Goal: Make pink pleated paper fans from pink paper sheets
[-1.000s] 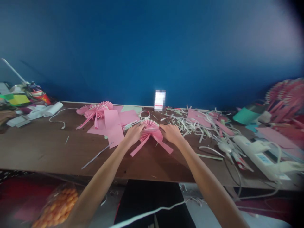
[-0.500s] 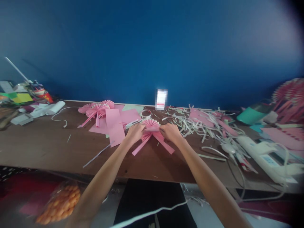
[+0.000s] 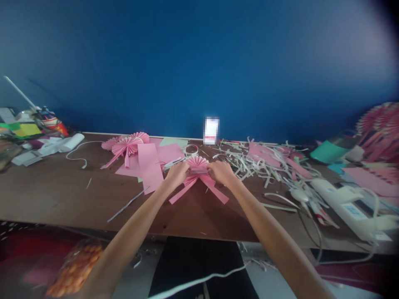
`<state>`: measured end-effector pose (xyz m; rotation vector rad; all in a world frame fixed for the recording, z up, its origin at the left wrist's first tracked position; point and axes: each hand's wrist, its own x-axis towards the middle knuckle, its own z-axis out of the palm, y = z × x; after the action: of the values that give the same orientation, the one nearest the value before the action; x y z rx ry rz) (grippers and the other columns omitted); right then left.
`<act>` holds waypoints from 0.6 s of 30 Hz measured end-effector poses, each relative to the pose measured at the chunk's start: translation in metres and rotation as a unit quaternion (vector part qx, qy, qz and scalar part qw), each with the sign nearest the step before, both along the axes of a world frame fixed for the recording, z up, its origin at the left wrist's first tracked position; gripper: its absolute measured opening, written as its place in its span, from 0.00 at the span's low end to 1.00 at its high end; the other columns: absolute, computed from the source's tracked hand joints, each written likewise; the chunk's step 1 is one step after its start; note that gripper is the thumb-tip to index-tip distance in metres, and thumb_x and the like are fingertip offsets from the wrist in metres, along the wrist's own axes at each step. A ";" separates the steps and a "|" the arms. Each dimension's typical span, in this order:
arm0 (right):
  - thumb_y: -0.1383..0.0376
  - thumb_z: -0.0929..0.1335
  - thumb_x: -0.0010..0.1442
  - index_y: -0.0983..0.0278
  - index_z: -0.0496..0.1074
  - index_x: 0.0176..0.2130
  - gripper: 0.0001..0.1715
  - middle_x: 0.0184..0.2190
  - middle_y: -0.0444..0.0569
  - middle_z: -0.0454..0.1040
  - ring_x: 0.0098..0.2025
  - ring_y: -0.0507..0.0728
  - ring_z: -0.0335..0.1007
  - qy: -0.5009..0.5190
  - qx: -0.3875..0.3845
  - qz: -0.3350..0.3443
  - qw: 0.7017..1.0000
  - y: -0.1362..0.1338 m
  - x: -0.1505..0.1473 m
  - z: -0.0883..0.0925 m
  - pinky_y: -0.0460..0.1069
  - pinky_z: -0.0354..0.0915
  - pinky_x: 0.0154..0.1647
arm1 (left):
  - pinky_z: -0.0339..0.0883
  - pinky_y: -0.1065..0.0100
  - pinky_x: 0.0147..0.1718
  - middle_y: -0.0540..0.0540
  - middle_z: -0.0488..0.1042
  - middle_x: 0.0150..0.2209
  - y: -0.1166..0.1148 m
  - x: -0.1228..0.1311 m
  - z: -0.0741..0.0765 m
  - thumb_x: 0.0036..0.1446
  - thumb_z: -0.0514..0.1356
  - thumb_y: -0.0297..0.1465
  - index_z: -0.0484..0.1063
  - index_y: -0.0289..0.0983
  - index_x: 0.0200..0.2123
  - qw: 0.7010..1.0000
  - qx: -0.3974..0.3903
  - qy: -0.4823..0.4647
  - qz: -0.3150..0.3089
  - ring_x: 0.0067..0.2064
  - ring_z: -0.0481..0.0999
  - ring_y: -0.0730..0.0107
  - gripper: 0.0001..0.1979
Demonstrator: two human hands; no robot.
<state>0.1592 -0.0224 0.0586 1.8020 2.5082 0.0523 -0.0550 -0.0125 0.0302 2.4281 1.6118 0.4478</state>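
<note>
A pleated pink paper fan [image 3: 197, 162] with two flat paper tails lies flat on the brown table, between my hands. My left hand [image 3: 178, 173] is closed on its left edge, fingers pinched at the pleats. On the opposite edge my right hand [image 3: 220, 171] pinches the folded paper in the same way. A pale band crosses the fan's middle between the hands. Behind it sits a roll of tape [image 3: 191, 150]. Flat pink paper sheets [image 3: 150, 166] lie left of my left hand, with finished-looking pink fans [image 3: 127, 146] beyond them.
Shredded paper strips [image 3: 246, 164] spread over the table on the right. A white power strip [image 3: 346, 207] with cables stands at the right edge, near a green container [image 3: 331, 151] and stacked pink fans [image 3: 378, 128]. Assorted clutter fills the far left. A blue wall [image 3: 156, 66] rises behind.
The hands keep their hold on the fan and have drawn slightly closer together. The left paper tail has swung a little to the left.
</note>
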 end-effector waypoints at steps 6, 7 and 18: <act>0.64 0.61 0.61 0.58 0.75 0.45 0.17 0.40 0.55 0.76 0.43 0.63 0.73 -0.003 -0.002 -0.019 1.000 0.000 -0.002 -0.004 0.50 0.62 0.39 | 0.66 0.66 0.39 0.41 0.77 0.40 0.001 0.004 0.004 0.55 0.56 0.26 0.75 0.37 0.35 0.998 0.026 0.055 0.000 0.42 0.75 0.59 0.08; 0.64 0.61 0.61 0.59 0.75 0.45 0.17 0.40 0.55 0.76 0.43 0.63 0.73 -0.002 0.000 -0.020 1.000 0.000 -0.003 -0.005 0.50 0.62 0.39 | 0.66 0.66 0.39 0.41 0.77 0.39 0.002 0.005 0.004 0.55 0.56 0.26 0.74 0.37 0.35 0.998 0.027 0.059 -0.003 0.42 0.75 0.59 0.07; 0.67 0.62 0.60 0.60 0.74 0.45 0.15 0.40 0.55 0.75 0.43 0.63 0.74 -0.011 0.003 -0.020 1.000 0.002 -0.006 -0.006 0.50 0.62 0.39 | 0.65 0.66 0.37 0.41 0.74 0.40 0.002 0.008 0.008 0.55 0.57 0.27 0.72 0.36 0.33 0.992 0.049 0.117 -0.018 0.42 0.75 0.60 0.04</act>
<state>0.1528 -0.0205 0.0530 1.8420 2.4603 0.0765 -0.0474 -0.0103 0.0379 2.6638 1.6677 0.2473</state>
